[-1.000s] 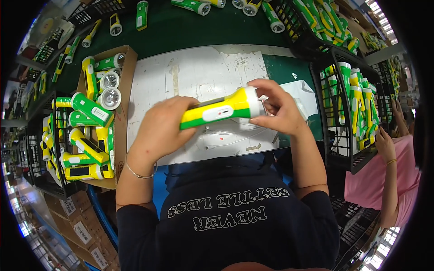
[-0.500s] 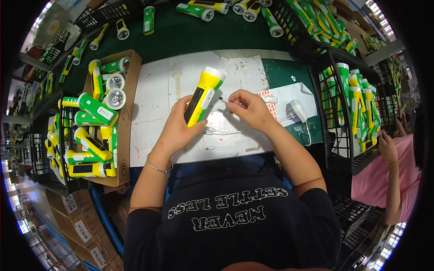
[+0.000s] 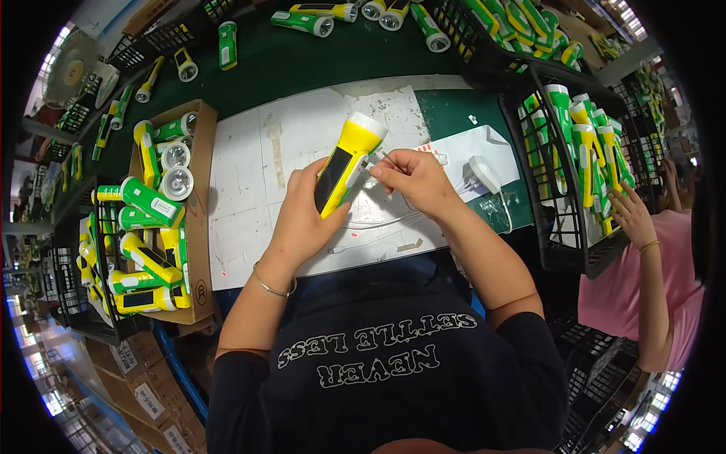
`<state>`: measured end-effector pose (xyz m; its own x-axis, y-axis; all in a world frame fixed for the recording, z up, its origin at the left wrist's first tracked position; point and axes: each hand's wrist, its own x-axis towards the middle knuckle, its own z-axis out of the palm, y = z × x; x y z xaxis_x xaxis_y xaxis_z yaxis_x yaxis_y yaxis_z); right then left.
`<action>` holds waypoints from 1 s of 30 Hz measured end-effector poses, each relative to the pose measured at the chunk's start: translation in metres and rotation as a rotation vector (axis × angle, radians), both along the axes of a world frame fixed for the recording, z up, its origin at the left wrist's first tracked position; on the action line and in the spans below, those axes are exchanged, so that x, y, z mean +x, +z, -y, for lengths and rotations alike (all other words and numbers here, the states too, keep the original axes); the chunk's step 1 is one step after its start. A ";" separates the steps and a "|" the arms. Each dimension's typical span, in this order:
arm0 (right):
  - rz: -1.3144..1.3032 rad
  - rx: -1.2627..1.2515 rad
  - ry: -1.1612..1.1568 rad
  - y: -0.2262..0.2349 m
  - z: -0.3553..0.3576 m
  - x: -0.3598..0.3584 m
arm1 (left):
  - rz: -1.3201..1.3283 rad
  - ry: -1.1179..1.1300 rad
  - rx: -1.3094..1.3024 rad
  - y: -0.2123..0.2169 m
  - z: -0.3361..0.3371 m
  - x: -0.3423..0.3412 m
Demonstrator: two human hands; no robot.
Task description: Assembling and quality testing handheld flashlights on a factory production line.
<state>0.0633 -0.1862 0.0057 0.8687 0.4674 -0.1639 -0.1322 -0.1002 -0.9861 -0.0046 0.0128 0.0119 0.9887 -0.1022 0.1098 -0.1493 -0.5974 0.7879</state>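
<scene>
My left hand (image 3: 301, 208) is wrapped round a yellow and green flashlight (image 3: 338, 171), tilted with its white head up and away from me. A dark panel runs along its yellow face. Between the thumb and fingers of my right hand (image 3: 420, 184) is a small cable plug (image 3: 374, 159), brought to the flashlight's side just below the head. Whether the plug is inside a socket, I cannot tell. White cables (image 3: 382, 225) trail across the white board under my hands. A white charger adapter (image 3: 484, 172) lies beyond my right wrist.
On the left, a cardboard box (image 3: 203, 219) holds several flashlights. Black crates of flashlights stand at the right (image 3: 563, 234) and far right (image 3: 484, 64). More flashlights lie along the far green table (image 3: 280, 57). A co-worker's hand (image 3: 634, 217) reaches into the right crate.
My right hand has brought the plug from a gap away up to the flashlight's side. The view has shifted slightly. The co-worker's hand has moved up along the right crate.
</scene>
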 end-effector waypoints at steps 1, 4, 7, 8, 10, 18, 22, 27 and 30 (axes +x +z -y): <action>0.036 -0.035 -0.023 0.000 -0.001 -0.001 | 0.066 0.042 0.098 0.002 0.003 -0.001; -0.047 0.016 -0.029 -0.006 -0.004 -0.002 | 0.163 0.097 0.230 0.002 0.008 -0.005; -0.054 0.011 -0.027 -0.009 -0.005 -0.003 | 0.198 0.107 0.250 -0.003 0.008 -0.007; -0.054 0.012 -0.025 -0.008 -0.005 -0.003 | 0.205 0.104 0.238 -0.003 0.007 -0.008; -0.038 -0.039 -0.035 -0.006 -0.006 -0.005 | 0.205 0.102 0.214 -0.004 0.007 -0.009; 0.519 -0.384 -0.069 0.010 -0.003 -0.024 | -0.230 0.219 -0.957 -0.006 0.001 0.019; 0.248 0.177 0.099 0.001 -0.019 -0.026 | -0.311 -0.099 -1.280 0.003 0.031 0.019; 0.503 -0.367 -0.065 0.052 0.020 -0.037 | -0.339 -0.358 -1.147 0.015 0.059 0.019; 0.597 -0.496 -0.150 0.057 0.029 -0.035 | -0.356 -0.430 -1.162 0.020 0.071 0.016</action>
